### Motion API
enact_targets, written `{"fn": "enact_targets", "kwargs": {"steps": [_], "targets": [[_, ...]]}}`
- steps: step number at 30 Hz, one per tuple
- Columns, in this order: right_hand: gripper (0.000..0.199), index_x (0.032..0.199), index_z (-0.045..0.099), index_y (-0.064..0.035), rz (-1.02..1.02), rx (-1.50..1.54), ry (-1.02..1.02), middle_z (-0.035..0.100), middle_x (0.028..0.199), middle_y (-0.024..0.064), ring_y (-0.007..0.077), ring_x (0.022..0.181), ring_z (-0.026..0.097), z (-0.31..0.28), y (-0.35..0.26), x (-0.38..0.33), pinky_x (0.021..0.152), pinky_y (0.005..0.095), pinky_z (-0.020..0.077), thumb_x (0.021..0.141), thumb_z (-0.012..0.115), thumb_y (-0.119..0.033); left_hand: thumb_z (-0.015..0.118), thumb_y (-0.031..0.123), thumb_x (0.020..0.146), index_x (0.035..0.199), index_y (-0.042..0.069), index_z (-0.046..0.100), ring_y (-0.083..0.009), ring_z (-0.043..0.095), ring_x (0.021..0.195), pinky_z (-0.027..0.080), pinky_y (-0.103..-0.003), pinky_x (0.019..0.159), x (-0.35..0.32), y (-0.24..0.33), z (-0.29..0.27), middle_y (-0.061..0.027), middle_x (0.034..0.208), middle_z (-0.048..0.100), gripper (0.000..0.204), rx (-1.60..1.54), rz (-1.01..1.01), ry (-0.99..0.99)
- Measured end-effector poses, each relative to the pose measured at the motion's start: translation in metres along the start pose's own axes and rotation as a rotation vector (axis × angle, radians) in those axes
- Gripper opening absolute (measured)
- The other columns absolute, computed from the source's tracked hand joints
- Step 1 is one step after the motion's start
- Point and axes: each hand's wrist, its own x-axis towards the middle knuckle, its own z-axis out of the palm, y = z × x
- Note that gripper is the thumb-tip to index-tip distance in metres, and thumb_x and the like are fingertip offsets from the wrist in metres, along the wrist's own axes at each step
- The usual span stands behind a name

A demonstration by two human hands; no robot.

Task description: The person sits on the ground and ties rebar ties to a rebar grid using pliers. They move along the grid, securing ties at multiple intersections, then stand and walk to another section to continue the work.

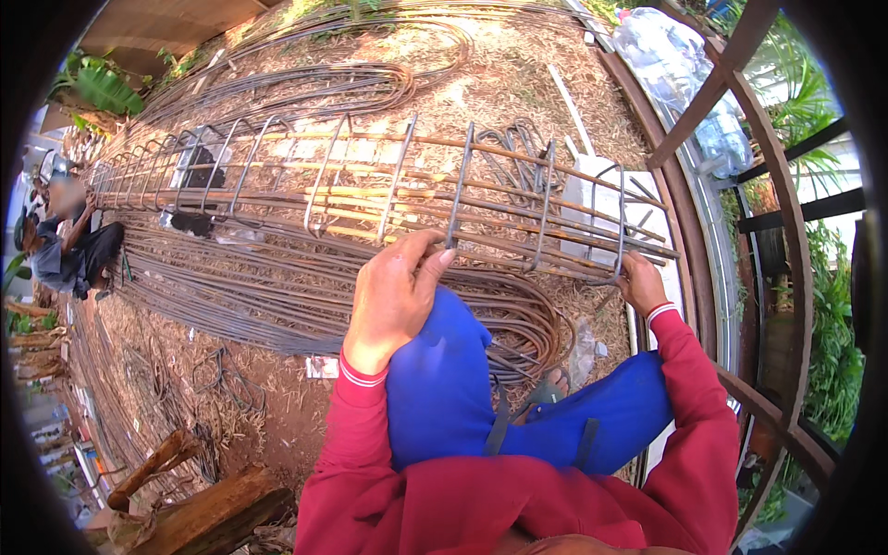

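Straw-strewn bare earth (518, 83) covers the yard, and long bundles of rusty steel rods (277, 296) lie across it in curving rows. Along the right side runs a brown metal fence frame (731, 55) with clear plastic bottles (666, 46) lying behind it and green plants beyond. Rough logs (213, 513) sit at the lower left. At the far left another person (69, 250) crouches beside the far end of the work.

A long rebar cage (370, 185), made of straight rusty bars ringed by square stirrups, stretches from that person to just ahead of the wearer's blue-trousered knees (444, 370). It rests above the ground, and a white block (592, 208) stands under its near end.

The left hand (393, 296), in a red sleeve, lies on the cage's near lower bar, its fingers curled around the bar beside a grey stirrup (458, 190). The right hand (643, 282) is closed around the cage's near corner, where the last stirrup meets the bar ends; its fingertips are hidden behind the steel.
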Motion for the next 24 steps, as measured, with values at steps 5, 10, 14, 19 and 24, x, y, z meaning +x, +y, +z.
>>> {"fn": "enact_targets", "kwargs": {"steps": [5, 10, 14, 19, 24], "targets": [[0.039, 0.108, 0.063, -0.0066, -0.085, -0.061, 0.02, 0.06, 0.102, 0.0131, 0.0325, 0.1, 0.059, 0.0, -0.002, -0.006, 0.088, 0.044, 0.0457, 0.072, 0.077, -0.015, 0.062, 0.016, 0.093, 0.107, -0.002, 0.064, -0.0244, 0.067, 0.072, 0.051, -0.033, 0.067, 0.0, 0.003, 0.003, -0.0181, 0.085, 0.068, 0.023, -0.096, 0.016, 0.027], [0.034, 0.103, 0.066, -0.0053, 0.06, -0.098, -0.172, 0.063, 0.103, 0.0143, 0.0339, 0.103, 0.06, -0.001, -0.002, 0.003, 0.088, 0.0456, 0.0473, 0.072, 0.076, -0.015, 0.062, 0.015, 0.093, 0.106, -0.003, 0.064, -0.0222, 0.066, 0.071, 0.051, -0.032, 0.067, -0.003, 0.006, 0.001, -0.0183, 0.086, 0.068, 0.022, -0.113, 0.01, 0.017], [0.031, 0.102, 0.065, -0.0044, 0.086, -0.095, -0.125, 0.062, 0.1, 0.0146, 0.0348, 0.101, 0.061, -0.009, -0.004, 0.002, 0.087, 0.0445, 0.049, 0.074, 0.074, -0.014, 0.062, 0.016, 0.093, 0.106, -0.003, 0.064, -0.0232, 0.066, 0.073, 0.051, -0.032, 0.068, -0.007, 0.008, -0.001, -0.0187, 0.087, 0.068, 0.023, -0.1, -0.003, 0.042], [0.027, 0.1, 0.062, -0.0035, -0.015, -0.087, 0.332, 0.057, 0.093, 0.0143, 0.0336, 0.096, 0.06, -0.015, 0.001, 0.007, 0.082, 0.0428, 0.0492, 0.075, 0.072, -0.009, 0.063, 0.018, 0.093, 0.106, -0.002, 0.065, -0.0286, 0.067, 0.075, 0.051, -0.034, 0.071, -0.005, 0.008, 0.002, -0.0184, 0.088, 0.068, 0.024, -0.008, 0.034, 0.025], [0.037, 0.097, 0.056, -0.0028, -0.133, -0.179, 0.329, 0.054, 0.096, 0.0138, 0.0329, 0.096, 0.056, -0.008, 0.004, 0.019, 0.082, 0.0434, 0.0471, 0.066, 0.076, -0.004, 0.064, 0.015, 0.092, 0.106, -0.004, 0.065, -0.0221, 0.068, 0.079, 0.051, -0.032, 0.071, -0.003, 0.007, 0.005, -0.0179, 0.087, 0.069, 0.024, -0.04, 0.039, 0.02]]}}
